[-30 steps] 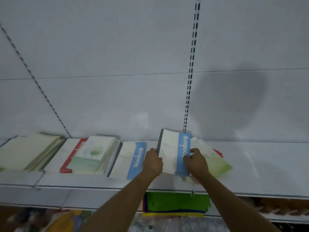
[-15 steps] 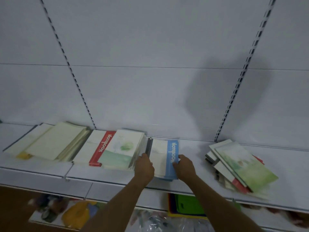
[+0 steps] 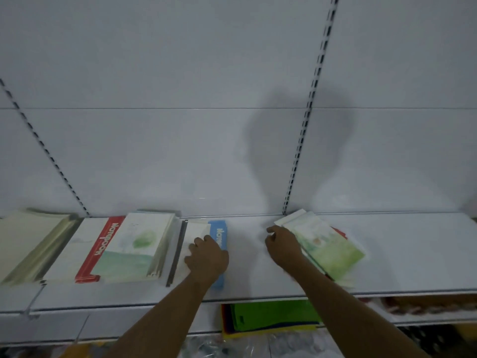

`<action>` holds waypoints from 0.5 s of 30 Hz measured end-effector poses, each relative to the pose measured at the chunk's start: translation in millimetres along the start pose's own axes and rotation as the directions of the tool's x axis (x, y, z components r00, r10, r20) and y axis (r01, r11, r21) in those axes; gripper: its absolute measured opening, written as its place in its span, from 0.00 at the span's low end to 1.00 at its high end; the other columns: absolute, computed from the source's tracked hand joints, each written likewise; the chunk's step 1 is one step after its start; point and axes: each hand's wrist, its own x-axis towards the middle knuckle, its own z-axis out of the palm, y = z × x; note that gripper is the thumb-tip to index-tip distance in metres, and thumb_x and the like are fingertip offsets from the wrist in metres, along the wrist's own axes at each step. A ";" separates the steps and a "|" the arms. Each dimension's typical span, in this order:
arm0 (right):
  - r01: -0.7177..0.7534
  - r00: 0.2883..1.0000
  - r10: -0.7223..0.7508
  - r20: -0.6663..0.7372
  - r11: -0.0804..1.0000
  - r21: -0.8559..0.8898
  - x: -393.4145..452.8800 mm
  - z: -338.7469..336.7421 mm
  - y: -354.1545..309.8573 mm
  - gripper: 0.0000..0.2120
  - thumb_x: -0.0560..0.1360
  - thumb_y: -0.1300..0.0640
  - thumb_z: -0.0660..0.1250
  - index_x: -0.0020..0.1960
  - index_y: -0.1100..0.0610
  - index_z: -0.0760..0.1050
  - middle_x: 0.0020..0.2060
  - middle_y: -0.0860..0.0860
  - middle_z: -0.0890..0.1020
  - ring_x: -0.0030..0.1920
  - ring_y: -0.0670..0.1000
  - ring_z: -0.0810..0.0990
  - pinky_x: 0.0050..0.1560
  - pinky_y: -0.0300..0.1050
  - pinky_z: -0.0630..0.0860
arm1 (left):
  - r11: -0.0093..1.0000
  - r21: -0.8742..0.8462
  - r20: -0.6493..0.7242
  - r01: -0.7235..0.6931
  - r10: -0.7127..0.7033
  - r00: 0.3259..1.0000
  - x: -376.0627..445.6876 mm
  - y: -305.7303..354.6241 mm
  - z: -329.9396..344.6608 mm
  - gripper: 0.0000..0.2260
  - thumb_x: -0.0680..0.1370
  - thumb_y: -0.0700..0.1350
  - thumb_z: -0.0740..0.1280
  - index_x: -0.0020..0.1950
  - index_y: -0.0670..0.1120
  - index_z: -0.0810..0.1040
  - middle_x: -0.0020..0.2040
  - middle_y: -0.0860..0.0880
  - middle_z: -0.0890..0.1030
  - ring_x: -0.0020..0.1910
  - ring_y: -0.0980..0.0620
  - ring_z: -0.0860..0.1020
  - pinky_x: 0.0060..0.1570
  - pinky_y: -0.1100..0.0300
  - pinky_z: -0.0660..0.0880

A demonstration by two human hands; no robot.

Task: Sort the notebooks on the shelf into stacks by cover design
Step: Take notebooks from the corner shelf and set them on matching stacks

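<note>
My left hand [image 3: 206,257] rests flat on the blue-spine notebook stack [image 3: 218,236] on the white shelf [image 3: 413,254]. To the left of that stack lies a stack topped by a green watercolour cover [image 3: 134,249], partly over a red-spine notebook [image 3: 102,249]. Farther left sits a stack of cream covers [image 3: 28,241]. My right hand [image 3: 282,244] touches the left edge of a loose, skewed pile topped by a green-cover notebook [image 3: 327,248]; its fingers look loosely bent and hold nothing.
Bare shelf lies between the blue-spine stack and the loose pile, and to the right of the pile. The white back panel has slotted uprights [image 3: 307,125]. On the shelf below lie green and yellow folders [image 3: 271,316].
The blue-spine notebook was carried left and laid on the blue-spine stack. My right hand let go of it and moved right to the loose pile. My left hand stays on the stack.
</note>
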 end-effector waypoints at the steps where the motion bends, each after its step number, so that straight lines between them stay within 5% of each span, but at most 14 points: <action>1: -0.025 0.999 0.024 -0.044 1.000 -0.013 2.1 -12.6 17.3 0.16 0.78 0.56 0.60 0.65 0.56 0.73 0.63 0.54 0.76 0.63 0.53 0.74 0.63 0.41 0.67 | 0.999 -0.042 0.021 -0.034 0.035 0.999 -4.1 16.4 3.1 0.20 0.78 0.51 0.61 0.65 0.43 0.67 0.64 0.43 0.70 0.63 0.44 0.69 0.59 0.51 0.69; 7: -0.254 0.964 0.230 -0.136 0.946 -0.203 3.4 -77.3 109.6 0.21 0.77 0.53 0.59 0.68 0.57 0.69 0.65 0.57 0.71 0.65 0.57 0.69 0.64 0.51 0.68 | 0.920 -0.375 0.177 -0.110 0.188 0.966 -42.6 114.9 28.0 0.11 0.77 0.49 0.62 0.45 0.42 0.75 0.52 0.44 0.80 0.49 0.46 0.79 0.47 0.59 0.74; 12: -0.282 0.957 0.291 0.005 0.933 -0.225 3.8 -96.8 156.5 0.24 0.76 0.51 0.59 0.70 0.58 0.65 0.65 0.57 0.70 0.65 0.58 0.70 0.63 0.52 0.69 | 0.838 -0.545 0.262 -0.016 0.189 0.946 -71.5 175.2 44.9 0.12 0.78 0.42 0.63 0.59 0.40 0.76 0.54 0.43 0.79 0.54 0.46 0.79 0.45 0.61 0.74; 15: -0.221 0.965 0.248 0.080 0.942 -0.252 6.5 -96.5 170.4 0.32 0.76 0.45 0.61 0.75 0.56 0.55 0.72 0.57 0.62 0.70 0.58 0.64 0.67 0.53 0.65 | 0.705 -0.688 0.339 0.171 0.105 0.935 -80.1 197.4 54.9 0.08 0.75 0.38 0.64 0.53 0.44 0.76 0.49 0.44 0.78 0.47 0.46 0.79 0.44 0.56 0.79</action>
